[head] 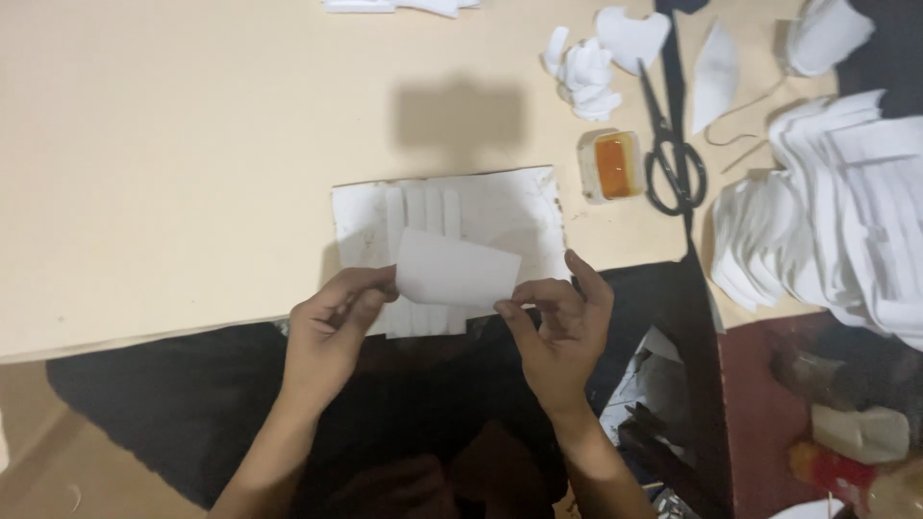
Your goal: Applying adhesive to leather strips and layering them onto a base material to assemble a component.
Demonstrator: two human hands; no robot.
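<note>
My left hand (332, 327) and my right hand (560, 322) together hold a small white rectangular piece (456, 269), each pinching one lower corner of it. The piece hovers just above a larger white sheet (510, 211) lying at the near edge of the beige work board (173, 144). Several narrow white strips (423, 207) lie side by side on that sheet, partly hidden behind the held piece.
A small clear tub of orange-brown paste (612, 165) and black scissors (670, 144) lie right of the sheet. Stacks of cut white pieces (827, 221) fill the right side. White scraps (588, 72) sit at the back. Bottles and clutter (846, 442) lie low right.
</note>
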